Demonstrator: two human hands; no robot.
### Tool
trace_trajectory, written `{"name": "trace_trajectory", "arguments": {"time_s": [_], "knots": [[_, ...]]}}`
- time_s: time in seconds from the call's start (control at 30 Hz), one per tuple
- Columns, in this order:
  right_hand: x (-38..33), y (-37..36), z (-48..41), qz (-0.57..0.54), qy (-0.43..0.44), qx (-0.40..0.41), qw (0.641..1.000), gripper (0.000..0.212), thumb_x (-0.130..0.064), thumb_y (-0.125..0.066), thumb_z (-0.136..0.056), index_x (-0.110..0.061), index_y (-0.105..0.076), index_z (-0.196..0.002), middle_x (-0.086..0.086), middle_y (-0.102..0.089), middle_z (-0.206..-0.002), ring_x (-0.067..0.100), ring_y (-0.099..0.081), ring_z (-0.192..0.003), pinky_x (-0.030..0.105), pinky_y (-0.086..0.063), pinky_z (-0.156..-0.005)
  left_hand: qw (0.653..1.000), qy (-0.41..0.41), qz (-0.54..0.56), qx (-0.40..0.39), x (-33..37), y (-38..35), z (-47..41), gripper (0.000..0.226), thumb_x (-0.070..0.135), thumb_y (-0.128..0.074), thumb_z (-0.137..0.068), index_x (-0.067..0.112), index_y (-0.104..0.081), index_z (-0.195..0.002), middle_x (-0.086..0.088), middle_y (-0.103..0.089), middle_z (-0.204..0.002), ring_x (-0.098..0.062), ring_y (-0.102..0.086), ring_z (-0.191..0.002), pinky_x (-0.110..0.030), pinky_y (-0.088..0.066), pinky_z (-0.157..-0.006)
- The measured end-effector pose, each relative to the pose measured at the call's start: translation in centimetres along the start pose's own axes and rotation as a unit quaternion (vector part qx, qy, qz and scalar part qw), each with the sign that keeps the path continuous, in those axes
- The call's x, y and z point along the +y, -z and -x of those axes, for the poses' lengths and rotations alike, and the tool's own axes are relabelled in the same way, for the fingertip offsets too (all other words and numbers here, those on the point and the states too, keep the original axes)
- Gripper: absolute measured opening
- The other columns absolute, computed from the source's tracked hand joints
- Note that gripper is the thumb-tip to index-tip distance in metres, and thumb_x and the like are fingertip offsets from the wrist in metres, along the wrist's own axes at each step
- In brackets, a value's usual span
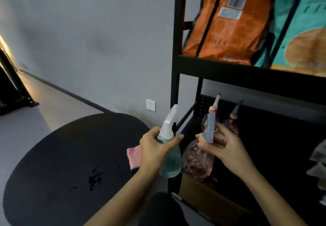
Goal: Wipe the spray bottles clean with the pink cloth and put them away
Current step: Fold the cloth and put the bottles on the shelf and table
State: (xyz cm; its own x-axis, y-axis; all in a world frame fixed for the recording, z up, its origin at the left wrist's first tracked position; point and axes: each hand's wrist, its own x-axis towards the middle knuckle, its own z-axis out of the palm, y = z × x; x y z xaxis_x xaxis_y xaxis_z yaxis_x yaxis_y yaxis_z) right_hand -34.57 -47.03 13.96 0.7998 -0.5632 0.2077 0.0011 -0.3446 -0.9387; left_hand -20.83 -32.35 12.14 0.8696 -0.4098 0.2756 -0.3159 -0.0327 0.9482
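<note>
Right now both hands are up at the front of the black shelf rack [177, 49], each with a bottle in it. The left hand [155, 148] is wrapped round the neck of a teal spray bottle [170, 164], thumb laid across its shoulder, just outside the rack's front left post; the bottle's white trigger head [169, 120] points up and a little toward the rack. The right hand [222, 148] grips a clear pink spray bottle [197, 162] at the neck, fingers curled round the base of its grey-blue sprayer [210, 128], and holds it tilted just inside the opening of the rack's lower shelf. The two bottles are close beside each other, but whether they touch cannot be told. Deeper in that same lower shelf stands another pink bottle [231, 123] with a grey nozzle. The pink cloth [134, 157] lies left of the rack on the near edge of a round black table [70, 164], partly hidden behind the left hand. On the rack's upper shelf lean an orange bag [229, 22] and a teal bag [303, 31], side by side. Under the lower shelf's front edge sits a cardboard box [202, 190]. A white wall socket [150, 105] is on the grey wall just left of the rack.
</note>
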Motion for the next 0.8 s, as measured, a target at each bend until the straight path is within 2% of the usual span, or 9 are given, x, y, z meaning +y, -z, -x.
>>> {"name": "trace_trajectory", "arguments": {"time_s": [0.13,0.2,0.3,0.37,0.47,0.53,0.7,0.8], "knots": [[0.4,3.5,0.4,0.015,-0.006,0.047,0.999,0.072,-0.022,-0.079,-0.066,-0.024,-0.051,-0.133,-0.017,-0.075,-0.095,-0.004,-0.068,-0.095,0.011,-0.052,-0.077,1.0,-0.006,0.011,-0.028,1.3,-3.9,-0.6,0.038,0.032,-0.089,-0.065,0.006,-0.068,-0.081,-0.01,-0.071,-0.077,-0.024,-0.068,-0.075,-0.036,-0.057,-0.067],[0.9,4.9,0.2,0.019,-0.01,0.076,0.997,0.079,-0.029,-0.078,-0.062,-0.022,-0.05,-0.135,-0.01,-0.075,-0.098,0.001,-0.068,-0.098,0.016,-0.054,-0.08,0.999,0.001,0.02,-0.039,1.7,-5.8,-1.2,0.038,0.032,-0.089,-0.065,0.006,-0.068,-0.083,-0.01,-0.072,-0.079,-0.024,-0.069,-0.078,-0.037,-0.058,-0.068],[2.3,6.8,-0.8,0.014,-0.023,0.113,0.993,0.089,-0.036,-0.079,-0.059,-0.017,-0.047,-0.14,0.0,-0.074,-0.108,0.013,-0.068,-0.104,0.037,-0.054,-0.094,0.998,0.01,0.026,-0.052,1.5,-8.4,-2.4,0.039,0.03,-0.089,-0.066,0.004,-0.068,-0.085,-0.009,-0.072,-0.081,-0.023,-0.07,-0.079,-0.034,-0.059,-0.069],[3.3,7.7,-1.5,0.015,-0.035,0.134,0.99,0.087,-0.036,-0.08,-0.059,-0.015,-0.048,-0.137,0.002,-0.074,-0.109,0.015,-0.069,-0.105,0.045,-0.053,-0.097,0.998,0.019,0.029,-0.046,1.0,-10.1,-3.3,0.04,0.03,-0.089,-0.066,0.003,-0.068,-0.086,-0.01,-0.072,-0.08,-0.023,-0.07,-0.079,-0.035,-0.06,-0.071],[5.2,8.3,-2.9,0.011,-0.052,0.16,0.986,0.073,-0.017,-0.084,-0.067,-0.016,-0.05,-0.132,0.004,-0.074,-0.106,0.015,-0.069,-0.103,0.046,-0.052,-0.098,0.999,0.029,0.02,-0.041,0.2,-12.3,-4.5,0.037,0.03,-0.088,-0.068,0.004,-0.068,-0.086,-0.005,-0.07,-0.077,-0.015,-0.067,-0.072,-0.024,-0.055,-0.064],[6.5,8.4,-3.8,0.013,-0.055,0.172,0.984,0.07,-0.006,-0.083,-0.071,-0.021,-0.049,-0.13,0.003,-0.075,-0.102,0.014,-0.07,-0.1,0.045,-0.053,-0.097,0.999,0.035,0.016,-0.038,-0.6,-13.6,-5.3,0.036,0.03,-0.088,-0.069,0.005,-0.067,-0.084,-0.002,-0.068,-0.075,-0.013,-0.064,-0.07,-0.024,-0.053,-0.063],[9.5,8.4,-5.9,0.042,-0.062,0.176,0.982,0.059,-0.006,-0.083,-0.073,-0.04,-0.052,-0.11,-0.004,-0.076,-0.089,0.011,-0.072,-0.092,0.039,-0.055,-0.093,0.998,0.058,0.001,-0.04,-3.1,-16.3,-6.8,0.031,0.03,-0.088,-0.069,0.017,-0.061,-0.074,-0.001,-0.067,-0.073,-0.016,-0.064,-0.071,-0.03,-0.052,-0.065],[10.6,8.2,-6.5,0.047,-0.076,0.167,0.982,0.048,-0.006,-0.082,-0.073,-0.037,-0.056,-0.099,-0.005,-0.075,-0.09,0.013,-0.072,-0.091,0.039,-0.054,-0.094,0.997,0.063,-0.008,-0.038,-4.3,-17.4,-7.5,0.032,0.03,-0.087,-0.069,0.018,-0.058,-0.072,0.001,-0.064,-0.071,-0.012,-0.06,-0.067,-0.027,-0.048,-0.06]]}}
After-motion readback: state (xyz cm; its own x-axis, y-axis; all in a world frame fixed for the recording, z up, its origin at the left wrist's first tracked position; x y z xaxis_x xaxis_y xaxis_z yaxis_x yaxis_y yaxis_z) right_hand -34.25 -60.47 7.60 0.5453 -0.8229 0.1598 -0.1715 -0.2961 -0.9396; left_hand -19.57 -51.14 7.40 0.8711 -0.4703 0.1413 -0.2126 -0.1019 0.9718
